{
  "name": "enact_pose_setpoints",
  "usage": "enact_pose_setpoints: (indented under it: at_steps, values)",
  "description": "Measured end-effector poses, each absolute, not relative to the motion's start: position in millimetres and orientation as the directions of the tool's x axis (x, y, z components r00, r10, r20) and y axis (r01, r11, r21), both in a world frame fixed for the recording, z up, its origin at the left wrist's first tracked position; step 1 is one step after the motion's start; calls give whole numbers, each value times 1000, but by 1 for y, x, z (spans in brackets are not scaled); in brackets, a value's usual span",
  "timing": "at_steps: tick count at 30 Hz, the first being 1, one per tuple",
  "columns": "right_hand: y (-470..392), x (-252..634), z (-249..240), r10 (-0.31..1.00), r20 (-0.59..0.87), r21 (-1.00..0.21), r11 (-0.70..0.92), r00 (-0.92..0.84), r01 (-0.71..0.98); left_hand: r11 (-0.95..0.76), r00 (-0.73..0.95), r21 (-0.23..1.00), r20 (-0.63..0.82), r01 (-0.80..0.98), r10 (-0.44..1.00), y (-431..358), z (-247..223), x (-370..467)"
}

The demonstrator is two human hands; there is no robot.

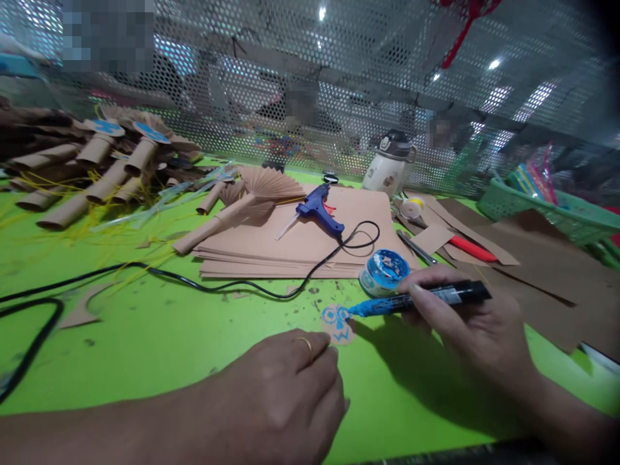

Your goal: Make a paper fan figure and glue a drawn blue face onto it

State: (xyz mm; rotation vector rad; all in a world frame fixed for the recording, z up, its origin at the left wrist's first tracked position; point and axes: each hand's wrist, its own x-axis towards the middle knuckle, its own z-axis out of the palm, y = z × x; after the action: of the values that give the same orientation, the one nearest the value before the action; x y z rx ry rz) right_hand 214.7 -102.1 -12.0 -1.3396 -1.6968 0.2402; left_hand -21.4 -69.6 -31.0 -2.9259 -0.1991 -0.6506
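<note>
A small round brown paper disc (349,335) lies flat on the green table, with a face drawn on it in blue. My left hand (285,387), wearing a gold ring, has its fingers curled together and holds the disc's lower left edge down with the fingertips. In my right hand (475,329) is a black marker pen (436,298), its front end coated in blue paint. The pen lies nearly level, its tip touching the disc by the drawn eye on the right. Just behind the pen stands an open tub of blue paint (385,271).
A blue glue gun (320,210) rests on stacked brown paper (358,223), its black cord (232,282) crossing the table. Rolled paper tubes (104,184) and a paper fan (271,187) lie left. Behind are a flask (387,168) and mesh screen; at right, a red-handled cutter (472,248) and green basket (547,206).
</note>
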Motion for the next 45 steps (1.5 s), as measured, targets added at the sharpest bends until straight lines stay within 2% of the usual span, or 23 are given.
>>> enact_pose_setpoints:
  at_steps: [4, 8, 12, 15, 17, 19, 22, 24, 27, 30, 32, 34, 36, 38, 40, 41, 45]
  values:
    - [-103, 214, -14, 852, 523, -671, 386, 35, 634, -982, 903, -118, 421, 148, 85, -70, -30, -23]
    - [-104, 213, -14, 825, 538, -763, 392, 170, 514, -986, 910, -110, 408, 121, 66, -69, -26, -23]
    - [-101, 216, -2, 680, 593, -804, 477, 431, 354, -991, 922, -77, 381, 105, 68, -69, -21, -24]
    - [-94, 223, 5, 579, 608, -794, 443, 543, 417, -996, 931, -51, 362, 71, 48, -68, -19, -26]
    - [-87, 229, 5, 631, 599, -782, 330, 492, 529, -997, 933, -36, 357, 65, 48, -68, -19, -26]
    - [-80, 233, 0, 744, 542, -747, 214, 391, 630, -997, 931, -23, 359, 75, 61, -69, -20, -26]
    - [-72, 238, -8, 860, 432, -704, 133, 272, 698, -996, 920, -9, 385, 88, 78, -69, -24, -25]
    - [-70, 242, -8, 896, 371, -692, 91, 244, 717, -996, 913, -3, 400, 85, 77, -69, -27, -24]
    - [-69, 251, -1, 897, 334, -671, 9, 291, 741, -997, 918, 0, 391, 71, 66, -68, -30, -23]
    - [-69, 262, 11, 825, 383, -719, -15, 414, 695, -998, 921, -7, 385, 66, 59, -66, -33, -24]
    - [-73, 265, 18, 705, 491, -765, 68, 512, 640, -998, 918, -12, 392, 65, 55, -65, -34, -24]
    - [-82, 260, 23, 562, 627, -738, 205, 540, 643, -998, 915, -17, 402, 54, 43, -64, -35, -24]
    - [-96, 246, 24, 533, 733, -635, 311, 423, 707, -999, 913, -22, 408, 39, 27, -63, -35, -24]
    - [-110, 226, 20, 674, 723, -516, 382, 151, 767, -999, 916, -30, 401, 32, 18, -63, -35, -23]
    - [-119, 208, 12, 803, 569, -424, 473, -179, 773, -998, 923, -50, 384, 31, 10, -62, -36, -22]
    - [-121, 201, 8, 830, 483, -396, 492, -280, 776, -997, 927, -64, 374, 31, 5, -62, -36, -22]
    - [-111, 191, -3, 897, 255, -303, 428, -360, 852, -994, 936, -106, 353, 32, -8, -60, -39, -22]
